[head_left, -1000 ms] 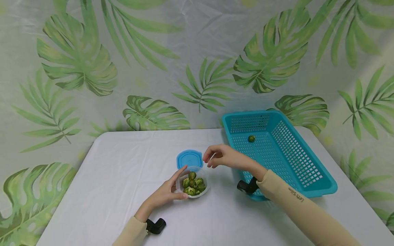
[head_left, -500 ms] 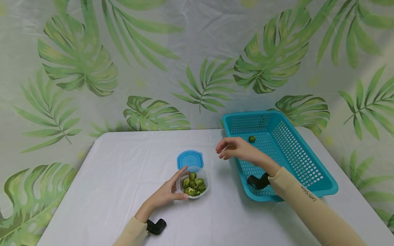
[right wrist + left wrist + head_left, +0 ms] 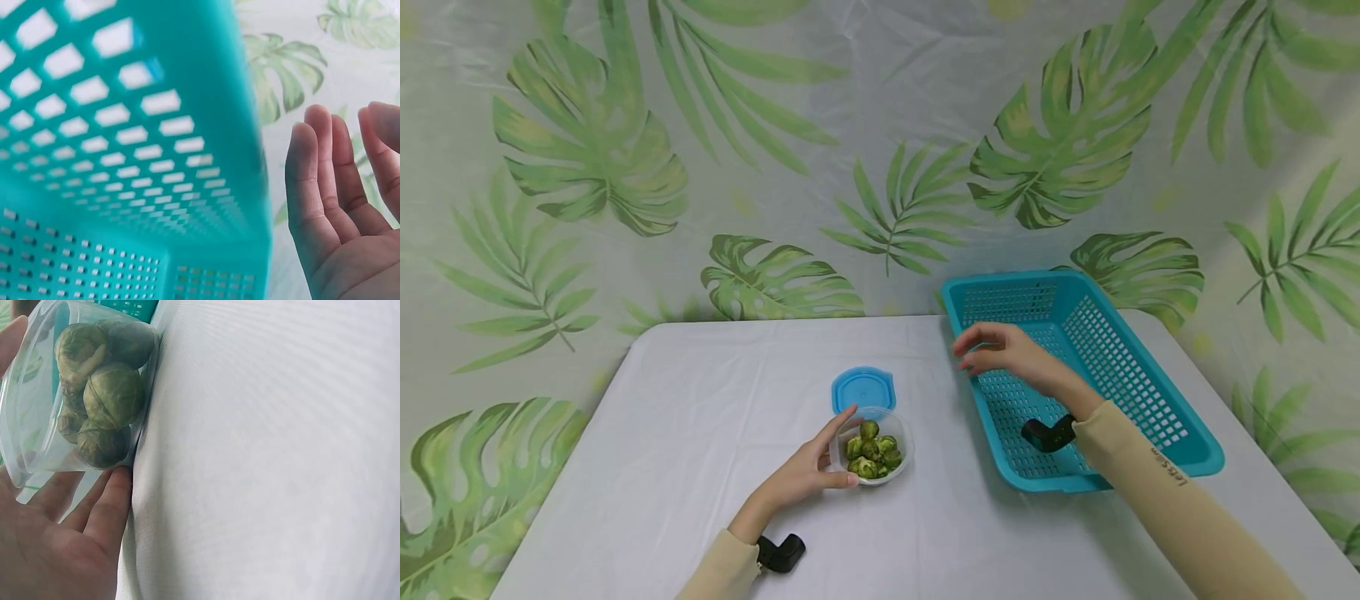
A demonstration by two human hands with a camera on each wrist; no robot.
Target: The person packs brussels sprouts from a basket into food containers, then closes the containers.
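Note:
A small clear plastic container (image 3: 906, 457) stands on the table, with several Brussels sprouts (image 3: 868, 450) in it. My left hand (image 3: 797, 477) holds its left side, thumb at the front and fingers along the wall; the left wrist view shows fingertips (image 3: 119, 481) against the container (image 3: 37, 434). Over the left rim of a turquoise basket (image 3: 1157, 408) hovers my right hand (image 3: 1011, 357), fingers loosely bent and holding nothing. In the right wrist view the palm and fingers of that right hand (image 3: 350, 219) are bare beside the basket wall (image 3: 231, 125).
Behind the container lies a blue lid (image 3: 862, 388), flat on the white-covered table (image 3: 737, 392). The basket takes up the table's right side, and my right hand and forearm hide part of its inside. A leaf-patterned curtain (image 3: 910, 108) hangs behind the table.
My right hand has moved right, from near the blue lid to above the basket's left rim. It now hides the sprout seen in the basket before. The left hand and container stay put.

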